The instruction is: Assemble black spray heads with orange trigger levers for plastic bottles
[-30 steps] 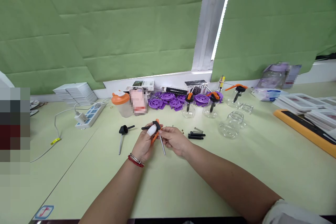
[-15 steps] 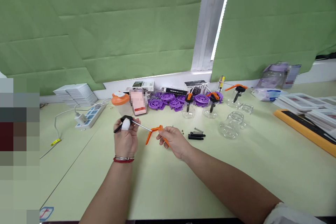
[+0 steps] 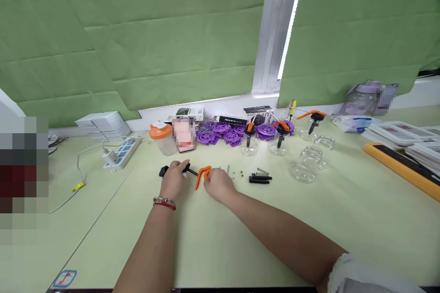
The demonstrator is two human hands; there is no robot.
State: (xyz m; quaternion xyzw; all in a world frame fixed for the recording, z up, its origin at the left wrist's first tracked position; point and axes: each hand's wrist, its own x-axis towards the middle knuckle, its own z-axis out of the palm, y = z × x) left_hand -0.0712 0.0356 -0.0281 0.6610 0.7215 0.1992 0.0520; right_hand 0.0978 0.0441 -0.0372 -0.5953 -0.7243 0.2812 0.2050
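Observation:
My left hand (image 3: 173, 180) rests low over the table, its fingers closed on a black plastic part (image 3: 163, 171) with a thin black stem (image 3: 191, 171) pointing right. Just to the right, a bent orange lever (image 3: 200, 176) lies with its upper end at my right hand (image 3: 220, 184). The right fingers curl down around that end, mostly hidden from above. Beyond the right knuckles, a thin metal rod (image 3: 228, 169) lies beside tiny pieces (image 3: 241, 173). Farther right are a coil spring (image 3: 263, 171) and black plastic sticks (image 3: 259, 181).
Glass vessels with black-and-orange tops (image 3: 249, 146) stand behind, near a bare glass vessel (image 3: 302, 170). Purple plastic parts (image 3: 222, 128) pile at the back beside a phone (image 3: 185, 135) and an orange-lidded cup (image 3: 161, 135). A power strip (image 3: 123, 152) lies left, an orange-edged tray (image 3: 402, 171) right.
Both hands have come down to the table. The left hand has turned palm down with the black part. The metal rod that stuck out of it now lies beyond my right hand.

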